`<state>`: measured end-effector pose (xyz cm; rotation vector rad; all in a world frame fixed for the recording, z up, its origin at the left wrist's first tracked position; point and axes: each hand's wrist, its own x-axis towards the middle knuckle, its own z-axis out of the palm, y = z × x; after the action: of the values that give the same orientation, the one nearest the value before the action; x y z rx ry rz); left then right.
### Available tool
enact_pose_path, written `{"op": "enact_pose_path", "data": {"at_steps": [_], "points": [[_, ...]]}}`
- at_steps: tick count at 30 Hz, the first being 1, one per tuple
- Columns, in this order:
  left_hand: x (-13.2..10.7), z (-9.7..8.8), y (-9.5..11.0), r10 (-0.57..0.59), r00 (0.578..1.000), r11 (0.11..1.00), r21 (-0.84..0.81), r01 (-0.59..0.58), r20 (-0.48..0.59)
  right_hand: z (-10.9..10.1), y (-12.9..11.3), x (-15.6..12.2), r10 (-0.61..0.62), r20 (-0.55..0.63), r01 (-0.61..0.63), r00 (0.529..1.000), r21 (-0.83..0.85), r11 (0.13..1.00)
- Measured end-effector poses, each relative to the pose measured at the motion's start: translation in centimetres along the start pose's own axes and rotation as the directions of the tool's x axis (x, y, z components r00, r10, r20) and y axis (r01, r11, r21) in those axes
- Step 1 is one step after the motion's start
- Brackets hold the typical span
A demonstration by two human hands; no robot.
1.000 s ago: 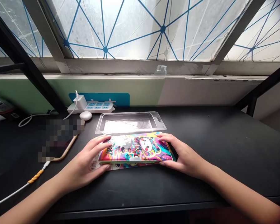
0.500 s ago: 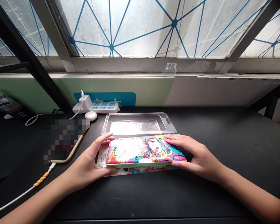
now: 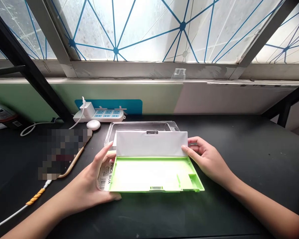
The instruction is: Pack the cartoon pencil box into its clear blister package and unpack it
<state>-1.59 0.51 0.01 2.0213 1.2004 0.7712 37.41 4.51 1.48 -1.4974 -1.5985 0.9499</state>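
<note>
A pencil box (image 3: 154, 174) lies open on the black desk (image 3: 239, 186), its green tray empty and its white-lined lid (image 3: 151, 143) standing upright. My left hand (image 3: 94, 179) grips the box's left end, thumb at the front corner and fingers up at the lid's left edge. My right hand (image 3: 205, 159) pinches the lid's right edge. Under the box's left end lies a paper card (image 3: 104, 171) with a barcode and the words PENCIL BOX.
A clear plastic packaging tray (image 3: 142, 127) lies just behind the box. At the back left are a white power strip (image 3: 102, 115) with a charger, a small white round case (image 3: 93, 124), a blurred-out item (image 3: 62, 149) and a white cable (image 3: 17, 209). Black frame struts rise at both sides.
The colourful lid, shut a second ago, has been swung up and back; the box now stands open, showing its green inside. Both hands stayed at the box's ends.
</note>
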Motion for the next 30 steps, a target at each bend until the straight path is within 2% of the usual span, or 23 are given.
{"op": "enact_pose_path", "data": {"at_steps": [3,7,9,13,19,24,30], "points": [[-0.1,-0.2,0.0,-0.011,1.0,0.998,0.063,0.01,0.021,0.1,0.4,0.2,0.004,-0.021,-0.004,1.0,-0.023,1.0],[-0.3,-0.4,-0.1,-0.025,0.999,0.993,0.113,0.021,0.029,0.0,0.7,0.2,-0.168,-0.086,0.16,0.982,-0.089,0.983],[-0.3,-0.5,0.0,-0.011,1.0,0.994,0.11,0.009,0.018,-0.1,0.8,0.1,-0.2,-0.086,0.189,0.976,-0.119,0.975],[-0.2,-0.5,0.3,0.086,0.995,0.991,0.104,-0.081,-0.046,-0.5,0.9,0.0,-0.226,-0.055,0.213,0.972,-0.19,0.958],[-0.1,-0.5,0.3,0.15,0.988,0.981,0.131,-0.144,-0.033,-1.3,1.0,-0.1,-0.395,0.072,0.399,0.916,-0.275,0.874],[-0.2,-0.4,0.5,0.171,0.984,0.98,0.112,-0.165,-0.046,-1.6,1.4,-0.4,-0.401,0.136,0.423,0.906,-0.26,0.868],[-0.2,-0.2,0.3,0.22,0.969,0.972,0.112,-0.207,-0.116,-1.9,1.9,-0.7,-0.457,0.056,0.459,0.888,-0.183,0.869]]}}
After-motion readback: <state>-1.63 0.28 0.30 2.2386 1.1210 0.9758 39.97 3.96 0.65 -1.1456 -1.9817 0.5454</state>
